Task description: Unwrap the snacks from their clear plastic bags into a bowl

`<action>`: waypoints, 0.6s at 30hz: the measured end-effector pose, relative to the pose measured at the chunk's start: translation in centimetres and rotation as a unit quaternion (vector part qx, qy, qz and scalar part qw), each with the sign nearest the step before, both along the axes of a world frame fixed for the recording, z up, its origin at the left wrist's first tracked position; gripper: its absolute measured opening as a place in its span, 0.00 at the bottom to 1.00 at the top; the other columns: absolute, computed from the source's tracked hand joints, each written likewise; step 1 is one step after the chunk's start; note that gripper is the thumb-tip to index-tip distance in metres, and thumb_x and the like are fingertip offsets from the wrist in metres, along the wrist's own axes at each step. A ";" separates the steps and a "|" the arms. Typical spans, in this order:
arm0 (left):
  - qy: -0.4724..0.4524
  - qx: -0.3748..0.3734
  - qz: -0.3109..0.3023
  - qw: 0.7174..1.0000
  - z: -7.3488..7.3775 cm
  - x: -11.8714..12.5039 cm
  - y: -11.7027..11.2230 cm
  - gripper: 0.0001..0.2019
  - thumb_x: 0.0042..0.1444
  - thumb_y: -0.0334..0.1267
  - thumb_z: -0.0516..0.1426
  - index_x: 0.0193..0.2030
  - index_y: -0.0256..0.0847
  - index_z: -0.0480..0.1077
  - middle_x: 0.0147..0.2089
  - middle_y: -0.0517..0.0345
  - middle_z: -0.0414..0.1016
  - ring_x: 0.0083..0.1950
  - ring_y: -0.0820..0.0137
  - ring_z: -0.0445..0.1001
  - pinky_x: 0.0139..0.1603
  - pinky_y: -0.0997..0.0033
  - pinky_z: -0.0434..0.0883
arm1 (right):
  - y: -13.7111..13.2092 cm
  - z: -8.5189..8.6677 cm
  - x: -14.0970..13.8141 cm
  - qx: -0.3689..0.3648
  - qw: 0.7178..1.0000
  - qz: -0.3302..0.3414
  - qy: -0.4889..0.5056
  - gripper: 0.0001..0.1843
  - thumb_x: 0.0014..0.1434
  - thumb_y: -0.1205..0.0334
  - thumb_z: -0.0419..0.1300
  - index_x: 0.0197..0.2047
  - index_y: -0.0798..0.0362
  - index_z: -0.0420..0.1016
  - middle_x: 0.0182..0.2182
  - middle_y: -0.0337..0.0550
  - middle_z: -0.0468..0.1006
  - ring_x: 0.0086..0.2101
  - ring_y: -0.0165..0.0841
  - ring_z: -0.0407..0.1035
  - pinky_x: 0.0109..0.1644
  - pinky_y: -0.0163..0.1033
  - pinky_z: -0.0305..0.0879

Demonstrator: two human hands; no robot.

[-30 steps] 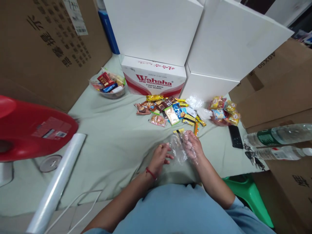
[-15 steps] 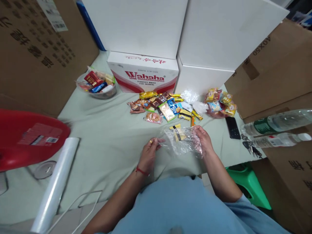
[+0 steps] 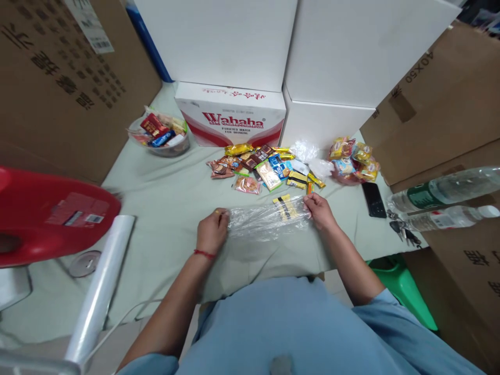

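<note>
A clear plastic bag (image 3: 258, 221) is stretched sideways between my two hands above the table. My left hand (image 3: 213, 229) pinches its left end, fingers closed. At the other end my right hand (image 3: 318, 209) grips the film, also closed. A yellow snack packet with a black band (image 3: 286, 207) shows behind or through the film near my right hand; I cannot tell whether it lies inside. Just beyond is a pile of wrapped snacks, among them a pale green-edged packet (image 3: 269, 174), a pink packet (image 3: 247, 184) and another yellow packet (image 3: 297, 179).
A bowl of snacks (image 3: 177, 146) stands at the back left, before the Wahaba-style white carton (image 3: 234, 122). Bundled snacks (image 3: 353, 161), a phone (image 3: 374, 199), keys (image 3: 404, 233) and bottles (image 3: 449, 216) lie right. A red object (image 3: 50, 216) and film roll (image 3: 101, 286) are left.
My left hand has moved left and slightly up, pulling the plastic bag out wide. My right hand has shifted slightly. The view has moved a little.
</note>
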State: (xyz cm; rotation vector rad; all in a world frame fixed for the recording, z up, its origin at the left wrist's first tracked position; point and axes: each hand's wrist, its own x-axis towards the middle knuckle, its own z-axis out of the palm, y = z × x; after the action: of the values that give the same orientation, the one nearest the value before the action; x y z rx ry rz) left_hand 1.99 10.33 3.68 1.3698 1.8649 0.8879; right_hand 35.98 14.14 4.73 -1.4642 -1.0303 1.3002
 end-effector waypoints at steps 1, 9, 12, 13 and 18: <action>0.034 0.022 0.013 0.999 -0.2 0.0 -0.2 0.13 0.57 0.44 0.56 0.43 0.40 0.75 0.35 0.53 0.74 0.35 0.62 0.70 0.44 0.62 0.68 | 0.1 -0.2 -0.1 -0.002 1.000 0.002 -0.009 0.22 0.50 0.42 0.70 0.30 0.49 0.68 0.19 0.31 0.70 0.17 0.26 0.53 0.20 0.35 0.47; 0.208 0.395 -0.128 0.886 0.5 1.9 -3.4 0.14 0.57 0.29 0.56 0.49 0.43 0.72 0.51 0.45 0.75 0.59 0.58 0.72 0.60 0.52 0.70 | 0.2 -0.8 -0.7 -0.002 0.999 0.007 -0.038 0.18 0.52 0.45 0.67 0.32 0.49 0.69 0.19 0.32 0.71 0.17 0.26 0.55 0.21 0.35 0.50; 0.190 0.336 -0.329 0.862 0.2 3.3 -3.6 0.13 0.60 0.36 0.59 0.53 0.46 0.71 0.63 0.44 0.73 0.70 0.55 0.66 0.69 0.45 0.64 | 0.5 -0.8 -0.7 -0.009 1.000 -0.007 -0.028 0.17 0.51 0.46 0.68 0.32 0.50 0.70 0.19 0.32 0.71 0.17 0.26 0.55 0.20 0.34 0.48; 0.199 0.303 -0.361 0.859 -0.2 3.6 -3.5 0.15 0.61 0.41 0.60 0.54 0.45 0.71 0.67 0.42 0.70 0.73 0.53 0.63 0.71 0.41 0.61 | 0.6 -0.8 -0.6 -0.014 1.000 -0.016 -0.020 0.17 0.50 0.47 0.68 0.31 0.50 0.70 0.19 0.32 0.71 0.17 0.26 0.55 0.20 0.34 0.48; 0.209 0.180 -0.377 0.884 -2.4 3.8 -3.1 0.17 0.59 0.41 0.60 0.55 0.40 0.72 0.74 0.35 0.62 0.74 0.49 0.63 0.73 0.35 0.57 | 0.9 -0.7 0.3 -0.036 0.999 -0.039 0.013 0.19 0.46 0.48 0.71 0.29 0.51 0.70 0.19 0.31 0.70 0.17 0.24 0.54 0.20 0.33 0.47</action>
State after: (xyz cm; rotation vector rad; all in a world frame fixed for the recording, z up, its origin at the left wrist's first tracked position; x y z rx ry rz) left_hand 5.84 7.26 1.33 2.4381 1.2450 0.5545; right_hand 36.30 15.08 4.03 -1.5226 -0.9091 1.3081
